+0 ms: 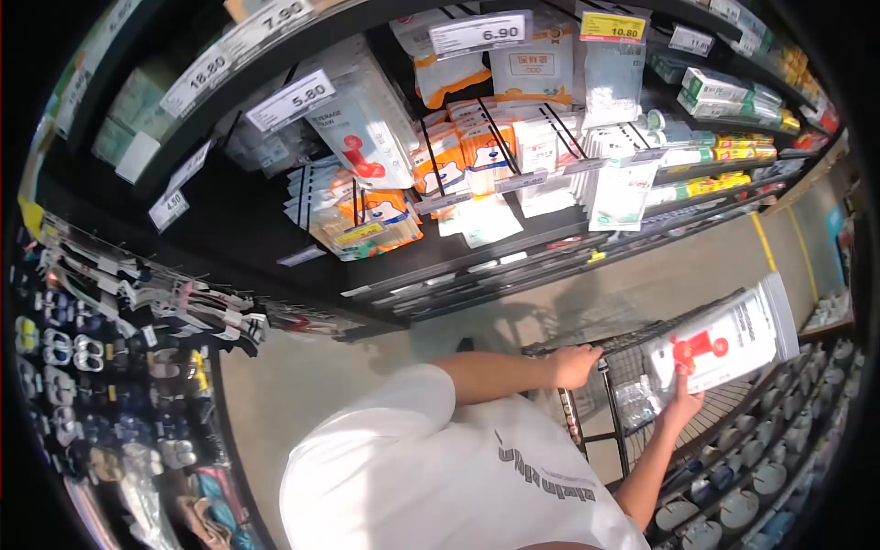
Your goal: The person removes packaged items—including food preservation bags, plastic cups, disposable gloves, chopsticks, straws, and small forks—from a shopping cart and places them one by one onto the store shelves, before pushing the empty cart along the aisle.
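My right hand (681, 404) holds a zip-top plastic pack of beverage straws (747, 339) by its lower edge, over the shopping cart. The pack is white and clear with a red printed figure, and my thumb lies on its front. My left hand (576, 367) is closed at the upper end of the shopping cart handle (570, 417). Inside the wire cart (710, 431), a clear plastic package (637, 403) lies close to the handle side. Matching straw packs (362, 137) with the same red print hang on the shelf rack ahead.
Orange bear-print packs (440, 160) and white packs (619, 179) hang on hooks behind price tags. Boxed goods (715, 96) fill shelves at the right. Slippers (87, 353) hang at the left. Sunglasses racks (770, 477) stand beside the cart. Grey floor (284, 394) runs between.
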Available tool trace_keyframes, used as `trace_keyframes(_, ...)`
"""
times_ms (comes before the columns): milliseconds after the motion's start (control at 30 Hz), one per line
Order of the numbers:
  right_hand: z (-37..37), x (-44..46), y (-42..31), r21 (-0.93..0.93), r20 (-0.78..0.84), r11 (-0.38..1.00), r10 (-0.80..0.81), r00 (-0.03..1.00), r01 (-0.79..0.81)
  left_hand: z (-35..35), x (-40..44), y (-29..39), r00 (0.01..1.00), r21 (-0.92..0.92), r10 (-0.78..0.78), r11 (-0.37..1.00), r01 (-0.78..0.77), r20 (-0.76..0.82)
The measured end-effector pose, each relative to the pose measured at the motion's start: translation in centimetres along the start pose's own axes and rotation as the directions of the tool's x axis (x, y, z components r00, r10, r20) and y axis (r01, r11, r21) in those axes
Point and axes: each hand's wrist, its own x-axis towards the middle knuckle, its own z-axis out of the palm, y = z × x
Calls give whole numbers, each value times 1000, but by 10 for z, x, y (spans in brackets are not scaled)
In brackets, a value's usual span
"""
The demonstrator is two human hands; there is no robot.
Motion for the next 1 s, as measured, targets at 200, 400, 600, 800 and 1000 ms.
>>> trace_keyframes(200,83,-81,-64,-57,166,998,-6,986,16,-55,-29,-37,991,-655,-27,747,110,135)
trace_keyframes(400,155,-117,-94,184,402,977,-174,899,107,-204,-116,-8,939,-795,77,512,-325,-335)
trace_keyframes(600,187,-129,-116,212,625,977,-150,766,17,-248,-150,62,888,-738,129,512,-440,-441)
trace_keyframes(800,202,-110,-122,21,554,809,-498,667,587,-249,-150,42,619,-328,305,637,-698,-724)
trace_keyframes(1000,226,-107,-143,195,397,475,-838,374,858,-243,-156,18,62,484,702,549,-681,-710)
